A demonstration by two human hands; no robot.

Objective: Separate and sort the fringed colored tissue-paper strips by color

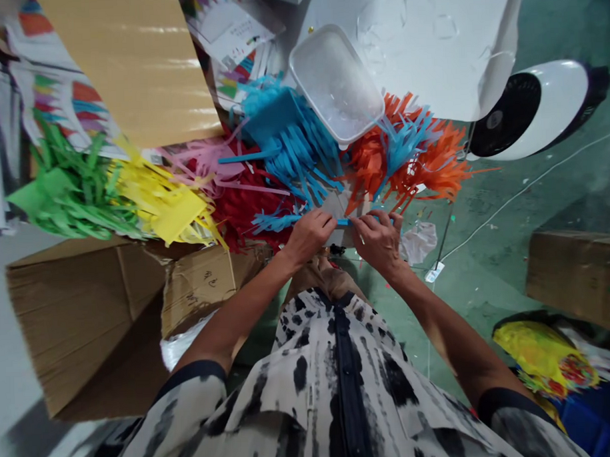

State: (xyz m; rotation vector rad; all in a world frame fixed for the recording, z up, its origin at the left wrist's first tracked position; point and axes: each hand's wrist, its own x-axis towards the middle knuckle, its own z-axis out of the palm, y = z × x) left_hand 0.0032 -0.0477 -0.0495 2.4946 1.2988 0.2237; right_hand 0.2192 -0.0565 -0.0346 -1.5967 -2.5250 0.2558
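Centrally held: a narrow blue strip (343, 222), stretched level between the person's two hands, just in front of the body and at the near edge of the colourful pile.
Left hand: the left hand (312, 231) has its fingers bent and closed, pinching the strip near its left part; a light-blue fringe (277, 221) sticks out on the far side of that hand, though whether it joins the strip is hidden by the fingers.
Right hand: the right hand (378, 238) grips the strip too, fingers curled over it, with a little blue showing at the fingertips.
Fringed bundles, left to right: green bundle (73, 186), yellow bundle (168, 200), pink strands (203, 167), dark red bundle (249, 204), blue bundle (296, 142) and orange bundle (432, 159), crowded side by side, with some light-blue strands lying over the orange.
Plastic tub: a translucent tub (337, 87), tilted, between the blue and orange bundles.
Upper left: a smooth tan sheet (134, 68), with printed cards (233, 31) beside it.
Lower left: an open cardboard box (78, 316).
Right side: a black-and-white rounded object (536, 110) above a green floor (481, 262).
Clothing: a cream shirt (290, 389) with black brush-like marks.
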